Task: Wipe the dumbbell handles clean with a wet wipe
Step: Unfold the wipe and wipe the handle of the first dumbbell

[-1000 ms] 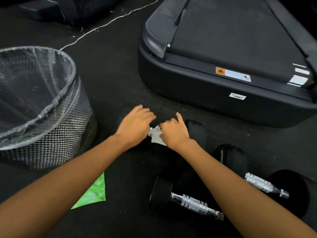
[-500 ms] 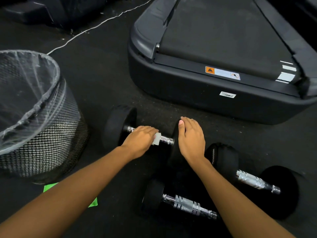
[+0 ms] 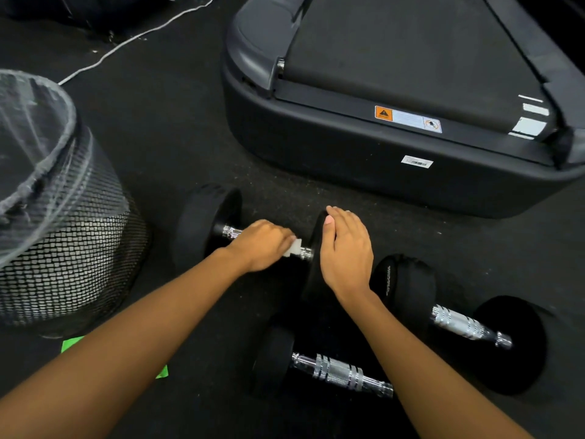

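Three black dumbbells with chrome handles lie on the dark floor. The far dumbbell (image 3: 205, 223) sits in front of me; my left hand (image 3: 262, 245) is closed around its handle with a white wet wipe (image 3: 292, 249) pressed against the metal. My right hand (image 3: 346, 248) rests flat on that dumbbell's right weight, fingers together. A second dumbbell (image 3: 338, 372) lies nearer to me, partly under my right forearm. The third dumbbell (image 3: 468, 326) lies to the right, untouched.
A black mesh waste bin (image 3: 63, 248) lined with clear plastic stands at the left. A green packet (image 3: 71, 343) peeks out beneath my left forearm. A treadmill base (image 3: 380, 160) blocks the floor beyond the dumbbells. A white cable (image 3: 126, 42) runs across the far floor.
The wipe passed from my right hand to my left, which now grips the handle with it. My right hand moved onto the right weight. The camera view shifted slightly left.
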Demonstrator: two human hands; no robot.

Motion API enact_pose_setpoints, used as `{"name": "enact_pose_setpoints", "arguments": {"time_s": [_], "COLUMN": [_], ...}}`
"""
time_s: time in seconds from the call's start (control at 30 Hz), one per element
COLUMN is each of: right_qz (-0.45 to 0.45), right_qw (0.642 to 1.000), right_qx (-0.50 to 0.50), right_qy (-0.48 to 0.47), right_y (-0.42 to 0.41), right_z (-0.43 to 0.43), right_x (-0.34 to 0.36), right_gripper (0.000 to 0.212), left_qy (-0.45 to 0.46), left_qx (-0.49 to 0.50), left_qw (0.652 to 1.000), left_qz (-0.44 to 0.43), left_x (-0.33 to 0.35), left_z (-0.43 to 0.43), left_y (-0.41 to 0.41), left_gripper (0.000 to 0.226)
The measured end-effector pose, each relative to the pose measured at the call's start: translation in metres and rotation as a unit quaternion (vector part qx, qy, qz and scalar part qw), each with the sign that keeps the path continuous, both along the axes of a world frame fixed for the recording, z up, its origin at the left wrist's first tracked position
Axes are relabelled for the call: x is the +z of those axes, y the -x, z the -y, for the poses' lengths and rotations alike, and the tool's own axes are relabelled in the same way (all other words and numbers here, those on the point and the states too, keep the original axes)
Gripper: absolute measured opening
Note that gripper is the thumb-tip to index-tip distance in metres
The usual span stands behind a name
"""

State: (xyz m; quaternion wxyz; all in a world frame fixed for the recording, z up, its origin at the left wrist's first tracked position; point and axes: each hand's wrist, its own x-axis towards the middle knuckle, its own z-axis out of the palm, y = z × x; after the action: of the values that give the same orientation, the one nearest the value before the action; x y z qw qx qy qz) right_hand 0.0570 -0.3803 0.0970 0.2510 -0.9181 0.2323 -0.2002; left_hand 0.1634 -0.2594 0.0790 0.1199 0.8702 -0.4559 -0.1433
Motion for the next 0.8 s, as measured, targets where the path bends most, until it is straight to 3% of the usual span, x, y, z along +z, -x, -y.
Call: {"name": "enact_pose_setpoints", "arguments": {"time_s": [0.07,0.17,0.37,0.6,0.8], "right_qz": [0.003,0.007,0.007,0.014,0.008], "right_qw": [1.000,1.000,1.000,1.000,1.000], "right_qx": [-0.001,0.000,-0.001,-0.007,-0.005], "right_qy": [0.002,0.008,0.008,0.007,0.008], "right_y": [-0.001,-0.003,-0.004,-0.002,-0.003], "right_z": [0.000,0.001,0.003,0.000,0.001], "right_x": [-0.001,-0.003,-0.004,-0.004,-0.003], "right_gripper": [0.043,0.047,0.047,0.046,0.045], "left_qy": [-0.045,-0.110,-0.017,-0.099,0.061], "left_qx": [0.018,0.000,-0.044,-0.017,-0.070], "left_qw": [0.999,0.992,0.999,0.993,0.996], "left_qz": [-0.005,0.056,0.002,0.062,-0.002], "left_x": [0.003,0.005,0.001,0.002,-0.008], "left_z": [0.000,0.013,0.008,0.017,-0.001], "left_y": [-0.004,0.003,0.011,0.007,0.015], "left_gripper": [0.035,0.026,0.033,0.035,0.031]}}
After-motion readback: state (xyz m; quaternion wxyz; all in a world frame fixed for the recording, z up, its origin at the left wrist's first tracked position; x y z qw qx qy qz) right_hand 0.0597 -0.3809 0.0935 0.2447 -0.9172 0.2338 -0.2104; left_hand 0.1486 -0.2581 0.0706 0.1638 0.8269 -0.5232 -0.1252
